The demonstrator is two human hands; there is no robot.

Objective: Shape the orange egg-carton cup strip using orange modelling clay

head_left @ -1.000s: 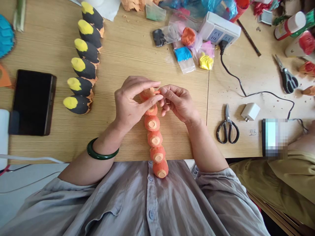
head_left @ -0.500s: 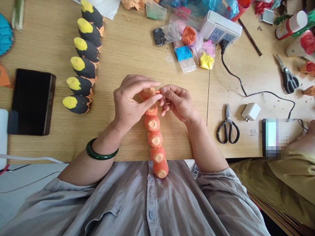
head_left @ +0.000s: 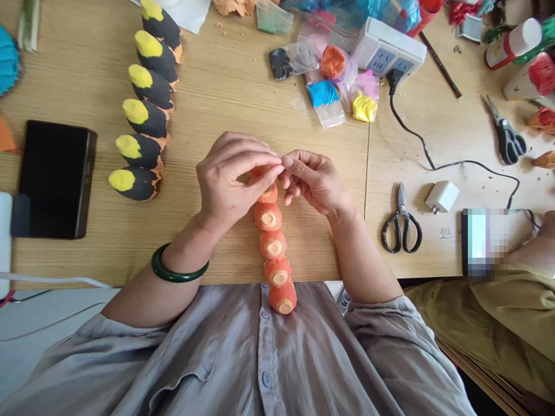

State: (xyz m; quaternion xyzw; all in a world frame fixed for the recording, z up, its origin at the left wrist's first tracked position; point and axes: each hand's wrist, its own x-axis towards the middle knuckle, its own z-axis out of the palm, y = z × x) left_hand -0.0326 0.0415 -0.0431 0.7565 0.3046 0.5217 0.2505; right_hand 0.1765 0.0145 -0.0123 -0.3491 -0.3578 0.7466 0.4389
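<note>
My left hand (head_left: pixel 236 173), a dark green bangle on its wrist, has thumb and fingers closed in a pinch. Its fingertips meet those of my right hand (head_left: pixel 312 176), also pinching. Between them is a thin orange clay strip, now hidden by the fingertips. Beneath the hands runs a strip of orange egg-carton cups (head_left: pixel 274 245), each visible cup bearing a pale round patch. Its near end overhangs the table edge against my grey shirt, and its far end is partly covered by my left hand.
To the left stand black-and-yellow cups (head_left: pixel 145 118) in a row and a black phone-like device (head_left: pixel 54 179). Bagged coloured clay (head_left: pixel 323 95) lies by a power strip (head_left: pixel 388 49). Black-handled scissors (head_left: pixel 402 222) and a white charger (head_left: pixel 442 196) are right. Another person's arm (head_left: pixel 535 242) rests at far right.
My left fingers have closed down toward my right fingertips, covering the small orange clay strip that showed between them. My right hand and the orange cups have barely moved.
</note>
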